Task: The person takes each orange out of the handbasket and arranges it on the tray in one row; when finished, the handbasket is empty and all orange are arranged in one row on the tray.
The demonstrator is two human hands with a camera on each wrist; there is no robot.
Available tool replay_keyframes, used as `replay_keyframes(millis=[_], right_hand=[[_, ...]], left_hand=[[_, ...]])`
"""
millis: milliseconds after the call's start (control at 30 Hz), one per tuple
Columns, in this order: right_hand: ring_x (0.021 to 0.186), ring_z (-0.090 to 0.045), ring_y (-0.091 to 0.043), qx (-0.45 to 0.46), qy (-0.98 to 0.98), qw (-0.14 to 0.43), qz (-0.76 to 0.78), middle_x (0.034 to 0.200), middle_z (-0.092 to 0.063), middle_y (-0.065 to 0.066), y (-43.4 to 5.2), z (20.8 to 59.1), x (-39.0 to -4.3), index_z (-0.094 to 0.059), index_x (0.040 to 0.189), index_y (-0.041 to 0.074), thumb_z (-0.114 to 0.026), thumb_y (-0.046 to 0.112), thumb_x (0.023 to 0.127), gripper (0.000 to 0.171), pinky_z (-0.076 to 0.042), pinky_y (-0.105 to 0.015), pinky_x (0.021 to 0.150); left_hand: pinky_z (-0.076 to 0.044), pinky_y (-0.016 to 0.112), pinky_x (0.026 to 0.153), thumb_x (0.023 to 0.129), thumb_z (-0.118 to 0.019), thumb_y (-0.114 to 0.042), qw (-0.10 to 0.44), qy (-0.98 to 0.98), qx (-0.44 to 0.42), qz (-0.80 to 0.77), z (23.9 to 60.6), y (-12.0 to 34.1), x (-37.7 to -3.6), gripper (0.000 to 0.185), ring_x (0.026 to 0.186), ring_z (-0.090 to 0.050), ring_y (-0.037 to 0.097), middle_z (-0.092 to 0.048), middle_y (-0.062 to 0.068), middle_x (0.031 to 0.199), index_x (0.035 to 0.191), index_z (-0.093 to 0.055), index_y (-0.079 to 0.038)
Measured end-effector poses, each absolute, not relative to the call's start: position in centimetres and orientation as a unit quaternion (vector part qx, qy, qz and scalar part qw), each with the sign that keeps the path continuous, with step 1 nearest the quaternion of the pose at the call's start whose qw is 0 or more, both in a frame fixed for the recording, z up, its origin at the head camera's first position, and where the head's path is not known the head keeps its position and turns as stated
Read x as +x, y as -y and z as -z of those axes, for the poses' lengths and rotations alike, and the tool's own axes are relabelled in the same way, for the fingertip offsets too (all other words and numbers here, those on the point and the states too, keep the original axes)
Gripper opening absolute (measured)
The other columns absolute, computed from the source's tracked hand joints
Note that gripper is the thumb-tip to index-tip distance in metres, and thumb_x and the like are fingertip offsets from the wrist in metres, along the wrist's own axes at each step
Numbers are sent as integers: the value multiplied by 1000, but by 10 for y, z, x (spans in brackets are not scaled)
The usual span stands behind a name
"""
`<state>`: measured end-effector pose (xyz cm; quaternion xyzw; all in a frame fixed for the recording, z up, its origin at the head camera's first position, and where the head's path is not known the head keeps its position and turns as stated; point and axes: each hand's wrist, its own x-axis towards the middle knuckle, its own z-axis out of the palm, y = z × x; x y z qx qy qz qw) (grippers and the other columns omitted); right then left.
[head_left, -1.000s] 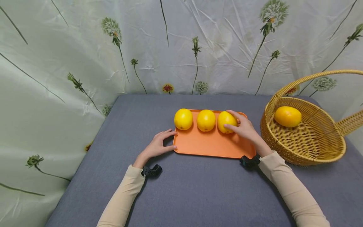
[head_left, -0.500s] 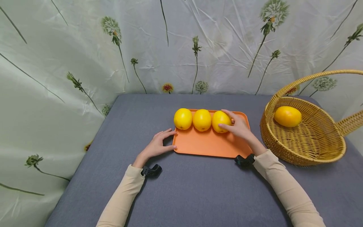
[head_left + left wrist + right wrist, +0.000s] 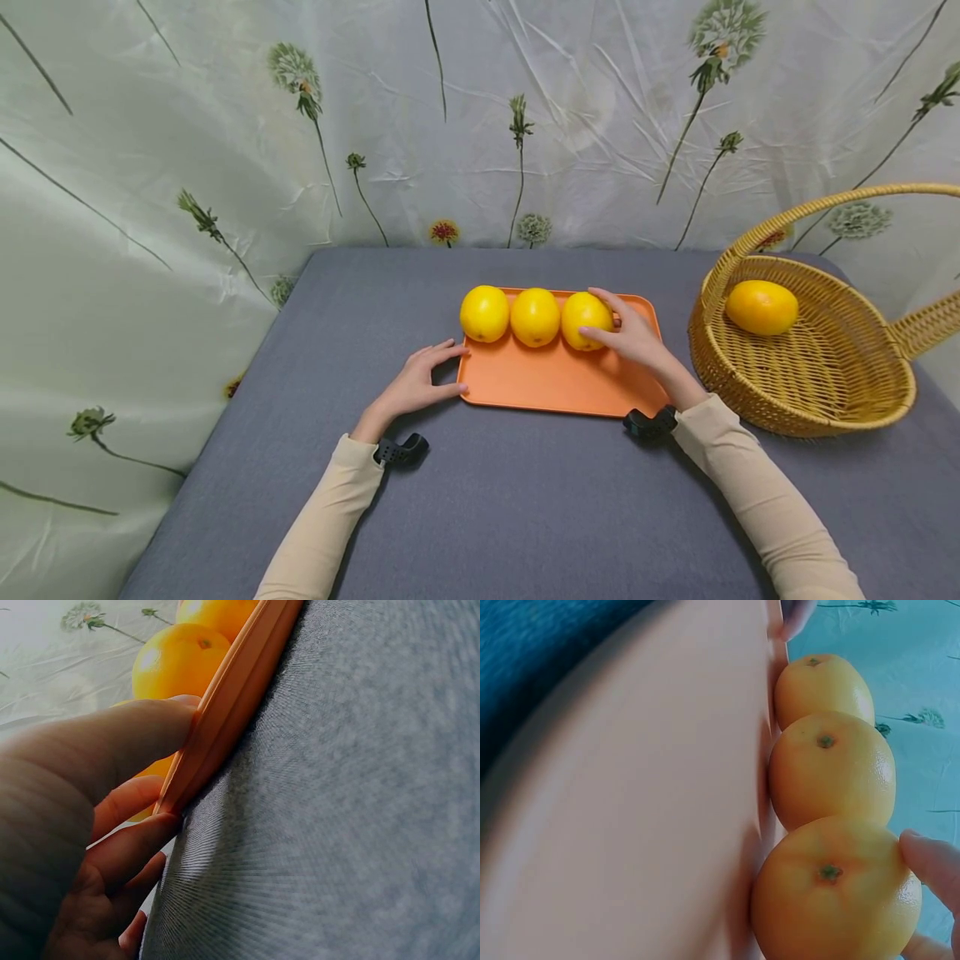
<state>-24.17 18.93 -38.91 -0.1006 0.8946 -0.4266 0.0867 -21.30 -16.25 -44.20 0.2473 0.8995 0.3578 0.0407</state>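
My right hand (image 3: pixel 636 337) holds the rightmost orange (image 3: pixel 583 322) from its right side, thumb at the near side and fingers toward the back. That orange stands in a row with a middle orange (image 3: pixel 535 317) and a left orange (image 3: pixel 483 314) along the back of an orange tray (image 3: pixel 551 382). In the right wrist view the three fruits sit side by side against each other, stem ends showing. At the tray's left end, my left hand (image 3: pixel 420 382) spreads thumb and fingers, their tips touching the rim (image 3: pixel 202 742) in the left wrist view.
Right of the tray stands a wicker basket (image 3: pixel 817 408) with a tall arched handle (image 3: pixel 840 197). A yellow-orange oval fruit (image 3: pixel 762 307) lies in it. Grey cloth (image 3: pixel 525 500) covers the table, and a dandelion-print curtain (image 3: pixel 600 125) hangs behind.
The middle and rightmost oranges have slid left, closing the gaps in the row. My right hand moved left with the rightmost one, then stayed put. The left hand keeps its place.
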Motion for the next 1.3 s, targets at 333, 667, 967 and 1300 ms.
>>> replay_keyframes(millis=[333, 667, 967, 1300], right_hand=[[130, -36, -46, -98, -895, 90, 425, 153, -24, -22, -193, 390, -241, -20, 150, 13, -61, 33, 90, 75, -31, -60, 107], [132, -35, -46, -113, -882, 96, 447, 151, -23, -28, -199, 386, -237, -18, 150, 9, -58, 29, 93, 73, -31, -58, 108], [126, -44, -47, -105, -892, 96, 429, 148, -29, -27, -207, 380, -228, -20, 150, 13, -58, 29, 93, 71, -46, -53, 97], [126, -42, -47, -125, -905, 71, 401, 145, -31, -30, -219, 361, -210, -24, 148, 8, -58, 23, 93, 66, -38, -59, 102]], left_hand=[[-20, 58, 114, 79, -74, -29, 42, -900, 250, -354, 441, 162, -214, 61, 140, -34, 33, -46, 14, 144, 134, -53, -12], [-20, 58, 114, 79, -74, -29, 42, -899, 250, -356, 441, 162, -214, 61, 140, -34, 33, -46, 14, 145, 134, -53, -12], [-21, 58, 114, 79, -74, -29, 41, -900, 248, -355, 444, 162, -214, 61, 140, -34, 33, -46, 14, 144, 133, -53, -12], [-21, 59, 113, 79, -74, -29, 42, -901, 246, -354, 443, 162, -213, 60, 140, -34, 34, -44, 16, 145, 133, -53, -12]])
